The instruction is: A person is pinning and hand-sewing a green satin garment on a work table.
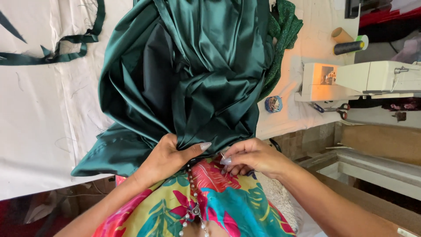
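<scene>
Left hand (169, 153) pinches the green satin (193, 74) at the worktop's (39, 109) near edge; right hand (252, 156) pinches a needle (223, 156). Hemming looks barely begun.

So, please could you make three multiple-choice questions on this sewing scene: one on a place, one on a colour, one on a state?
1. Where does the sewing machine stand?
A. At the right edge of the table
B. On the floor
C. On the person's lap

2. What colour is the big satin cloth?
A. Red
B. Dark green
C. White

3. What is the left hand doing?
A. Lying flat and open on the table
B. Holding scissors
C. Pinching the edge of the cloth

Answers:
1. A, the machine sits on the white table at its right side, near the thread spool.
2. B, the cloth is dark green all over.
3. C, its thumb and fingers grip the cloth's lower edge, while the right hand holds a thin needle beside it.
</scene>
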